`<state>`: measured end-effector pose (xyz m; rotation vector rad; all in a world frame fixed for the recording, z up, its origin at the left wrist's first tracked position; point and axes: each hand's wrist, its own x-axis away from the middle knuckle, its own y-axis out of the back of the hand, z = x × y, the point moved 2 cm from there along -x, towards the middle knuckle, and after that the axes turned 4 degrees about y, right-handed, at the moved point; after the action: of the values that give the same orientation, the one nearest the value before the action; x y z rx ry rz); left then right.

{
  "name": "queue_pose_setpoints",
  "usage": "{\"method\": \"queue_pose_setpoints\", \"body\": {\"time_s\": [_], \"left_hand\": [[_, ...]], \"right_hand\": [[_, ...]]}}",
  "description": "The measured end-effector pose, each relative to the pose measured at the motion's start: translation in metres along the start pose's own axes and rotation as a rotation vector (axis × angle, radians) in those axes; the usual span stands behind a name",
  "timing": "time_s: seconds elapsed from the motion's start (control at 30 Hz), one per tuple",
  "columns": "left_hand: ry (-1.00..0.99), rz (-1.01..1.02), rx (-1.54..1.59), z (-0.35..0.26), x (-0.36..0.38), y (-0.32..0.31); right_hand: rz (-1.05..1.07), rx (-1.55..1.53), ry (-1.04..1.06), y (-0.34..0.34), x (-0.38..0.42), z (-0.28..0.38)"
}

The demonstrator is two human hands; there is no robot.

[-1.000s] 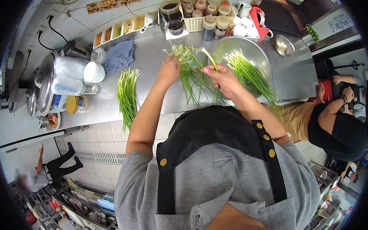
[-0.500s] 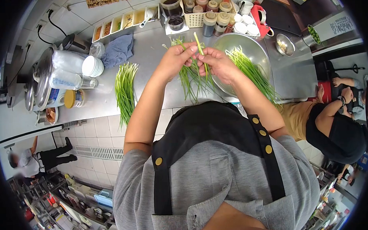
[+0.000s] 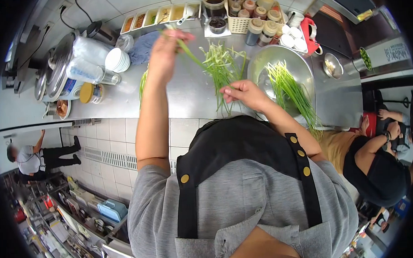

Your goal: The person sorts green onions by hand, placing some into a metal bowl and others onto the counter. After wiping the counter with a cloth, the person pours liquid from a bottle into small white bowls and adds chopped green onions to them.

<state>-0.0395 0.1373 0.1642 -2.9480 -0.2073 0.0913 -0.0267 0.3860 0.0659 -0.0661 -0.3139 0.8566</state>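
Observation:
My left hand [image 3: 165, 51], slightly blurred, is raised at the back of the steel counter and closed around a green onion [image 3: 190, 56]. The stalk slants down to the right, toward my other hand. Low over the counter, my right hand [image 3: 244, 93] is pinched on thin green leaves in line with that stalk. Just beyond its fingertips lies a loose heap of onion trimmings [image 3: 222, 62]. Beside it, a steel bowl [image 3: 257, 66] carries a bunch of green onions [image 3: 289, 87], their tops hanging over the rim. Another bunch [image 3: 143, 85] is mostly hidden behind my left forearm.
A blue cloth [image 3: 144, 48], stacked white bowls [image 3: 117, 60] and a yellow-lidded jar [image 3: 91, 93] stand left. Along the back are condiment trays [image 3: 159, 17] and a basket of bottles [image 3: 239, 25]. A small metal bowl [image 3: 332, 65] sits right. A person [image 3: 376, 164] stands close on the right.
My hands have parted: the left moved up and left with the green onion, the right down toward the counter's front edge. The trimmings heap is now uncovered, while my left forearm covers the left bunch.

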Motion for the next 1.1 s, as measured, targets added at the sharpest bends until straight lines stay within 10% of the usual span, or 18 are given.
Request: {"method": "queue_pose_setpoints", "body": {"time_s": [0.17,0.33,0.67,0.87,1.1], "left_hand": [[-0.181,-0.222,0.200,-0.072,0.027,0.095],[0.165,-0.504,-0.648,-0.090,0.048,0.150],[0.860,-0.269,-0.932,0.180,-0.009,0.288],[0.810,-0.267,-1.403,0.127,-0.018,0.224],[0.909,-0.183,-1.163,0.091,-0.003,0.225]], "right_hand": [[0.013,0.071,-0.061,0.002,0.003,-0.031],[-0.105,0.218,0.024,0.005,-0.001,-0.032],[-0.158,0.043,-0.050,0.010,0.013,-0.008],[-0.280,0.080,-0.013,0.031,0.028,0.000],[-0.499,0.221,0.227,0.021,0.016,0.015]]}}
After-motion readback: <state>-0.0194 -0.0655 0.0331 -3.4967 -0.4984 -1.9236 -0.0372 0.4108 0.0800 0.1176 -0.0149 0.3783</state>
